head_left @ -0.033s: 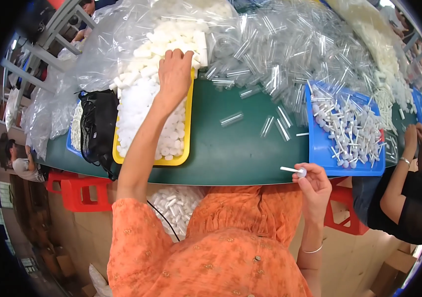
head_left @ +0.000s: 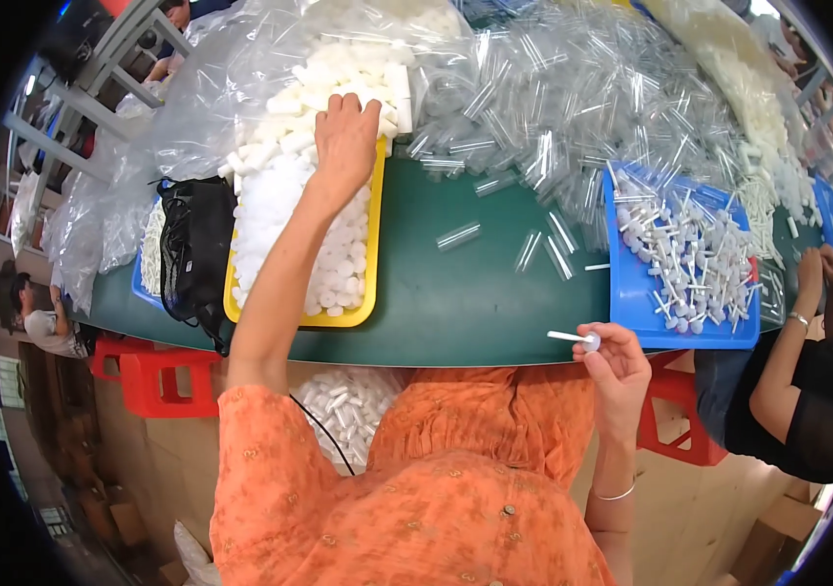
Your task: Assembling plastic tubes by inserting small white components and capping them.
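My left hand reaches over the pile of white cylinders at the back of the table. Its fingers are bent down into them; the fingertips and whatever they grip are hidden. Under my left forearm lies a yellow tray full of round white caps. At the table's front edge, my right hand pinches a white cap with a thin stick, the stick pointing left. To the right of it, a blue tray holds many similar caps with sticks.
Clear plastic tubes lie heaped at the back, with several loose on the green table. A black bag sits left of the yellow tray. A person works at the right. Below the edge is a bag of white pieces.
My right hand and the cap with its stick have shifted very slightly left. My left hand stays over the white cylinders.
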A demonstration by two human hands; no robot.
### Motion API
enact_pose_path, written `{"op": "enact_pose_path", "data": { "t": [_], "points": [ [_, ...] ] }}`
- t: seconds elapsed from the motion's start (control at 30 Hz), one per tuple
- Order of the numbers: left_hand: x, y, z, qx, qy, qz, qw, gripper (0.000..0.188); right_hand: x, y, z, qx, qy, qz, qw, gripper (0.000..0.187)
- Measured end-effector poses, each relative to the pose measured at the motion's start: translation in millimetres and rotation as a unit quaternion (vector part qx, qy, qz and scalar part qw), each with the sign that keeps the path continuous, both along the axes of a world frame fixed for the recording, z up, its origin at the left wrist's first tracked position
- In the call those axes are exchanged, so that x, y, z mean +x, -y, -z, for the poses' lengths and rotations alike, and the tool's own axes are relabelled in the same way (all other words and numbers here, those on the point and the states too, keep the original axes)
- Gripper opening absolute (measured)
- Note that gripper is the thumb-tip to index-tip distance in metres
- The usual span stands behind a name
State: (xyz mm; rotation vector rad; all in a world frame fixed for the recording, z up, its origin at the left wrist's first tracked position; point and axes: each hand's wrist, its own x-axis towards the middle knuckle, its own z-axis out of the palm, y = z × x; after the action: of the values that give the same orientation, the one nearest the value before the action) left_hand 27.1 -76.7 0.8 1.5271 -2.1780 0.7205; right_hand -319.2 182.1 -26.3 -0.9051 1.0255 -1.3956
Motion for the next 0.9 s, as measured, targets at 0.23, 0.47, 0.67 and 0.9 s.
{"op": "enact_pose_path", "data": {
  "t": [0.23, 0.47, 0.67, 0.9],
  "points": [
    [-23.2, -37.6, -29.0, 0.140, -0.201, 0.086, 0.966, 0.020, 0.2, -2.4, 7.7, 0.015, 0.005, 0.002, 1.000, 0.026],
    [-117.0, -186.0, 0.7, 0.573, -0.529, 0.223, 0.585, 0.027, 33.2, 20.7, 0.7, 0.048, 0.144, -0.029, 0.988, 0.023],
    [-120.8, -192.2, 14.1, 0.613, -0.468, 0.202, 0.604, 0.026, 33.9, 12.0, 19.4, 0.063, 0.221, -0.043, 0.972, 0.026],
    [-125.0, -202.3, 20.3, 0.363, -0.354, 0.292, 0.811, 0.029, 30.4, 6.6, 25.0, 0.069, 0.234, -0.070, 0.967, 0.027]
  ]
}}
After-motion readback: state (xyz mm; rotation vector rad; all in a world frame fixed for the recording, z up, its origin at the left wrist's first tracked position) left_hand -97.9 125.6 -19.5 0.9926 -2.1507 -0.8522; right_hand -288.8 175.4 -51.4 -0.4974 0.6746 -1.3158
